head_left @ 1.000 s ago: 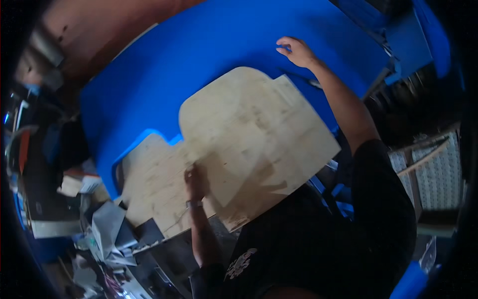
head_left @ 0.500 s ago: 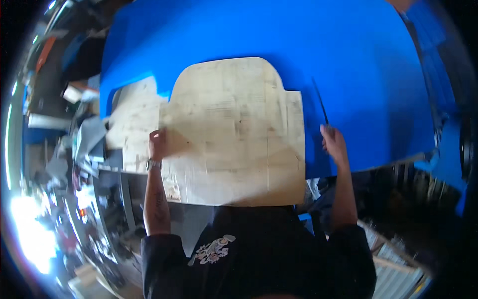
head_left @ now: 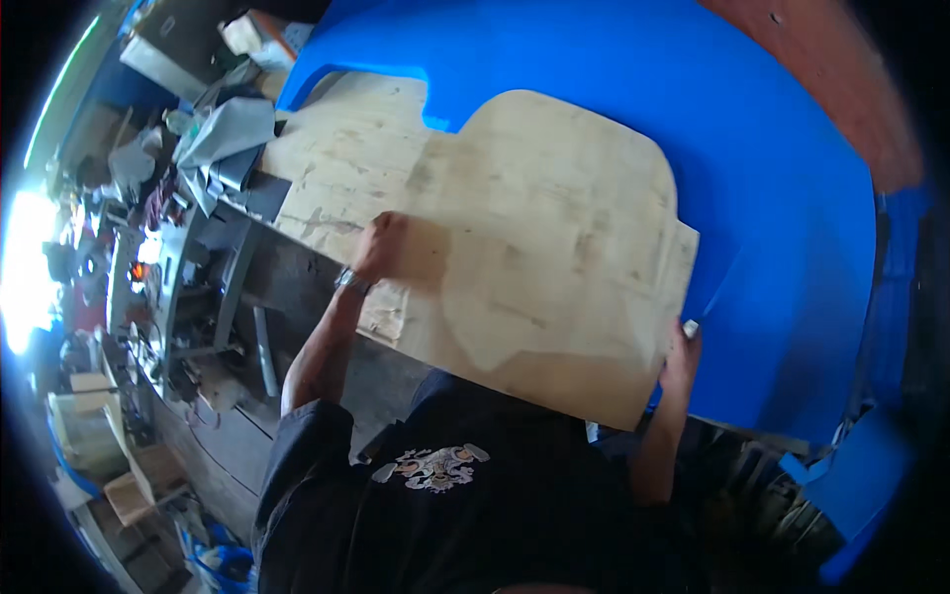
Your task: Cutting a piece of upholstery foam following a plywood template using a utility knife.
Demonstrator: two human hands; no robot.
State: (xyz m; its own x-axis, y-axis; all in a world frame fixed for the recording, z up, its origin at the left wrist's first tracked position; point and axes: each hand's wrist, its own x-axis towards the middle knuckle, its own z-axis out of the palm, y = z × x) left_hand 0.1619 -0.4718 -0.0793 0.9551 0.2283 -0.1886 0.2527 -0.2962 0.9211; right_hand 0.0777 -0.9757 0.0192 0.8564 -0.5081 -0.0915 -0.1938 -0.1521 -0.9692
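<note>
Because it takes up most of the upper right, first comes the wide, smooth, bright-blue flat sheet (head_left: 782, 218), material unclear, with a curved cutout at its left end. Next down, a pale tan flat board (head_left: 564, 247), wood-looking, rounded at the top, stepped at the right corner; it lies over the near side of the sheet, lower edge toward the wearer. Left of it, a pale stained flat surface (head_left: 346, 139) shows at the cutout; can't tell if second board or tabletop. Beyond that, crumpled grey sheet material (head_left: 233, 129).

Hands well apart, board between them. Left hand (head_left: 381, 247) curled at the board's left side; can't tell if it grips or just presses. Right hand (head_left: 680, 361) at the lower right edge, fingers closed round a small pale-ended object (head_left: 691, 328), kind unclear.

Step looks like steadying or lining up the board on the sheet. Next move seems to call for firm left-hand pressure, with the right kept close to the edge without nudging the board.
</note>
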